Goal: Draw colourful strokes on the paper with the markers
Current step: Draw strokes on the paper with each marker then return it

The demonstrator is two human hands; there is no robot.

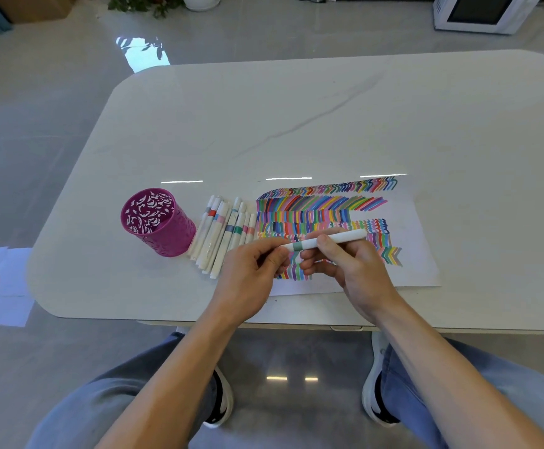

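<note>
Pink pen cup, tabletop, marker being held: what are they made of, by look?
Pink pen cup: probably painted sheet metal, thin wall with a cut-out leaf pattern; plastic possible.
Tabletop: glossy white stone or stone-look slab, grey veining, sharp light reflections.
Marker: smooth white plastic barrel, satin, with a grey-green band.

1. The table had a smooth, glossy, marble-look top that mirrored lights.
2. The paper on the right was matt.
3. The cup on the left looked like pierced metal, painted magenta.
4. The markers and the near marker looked like smooth white plastic.
5. The floor was polished and mirror-glossy.
6. The trousers were denim-like cloth.
</note>
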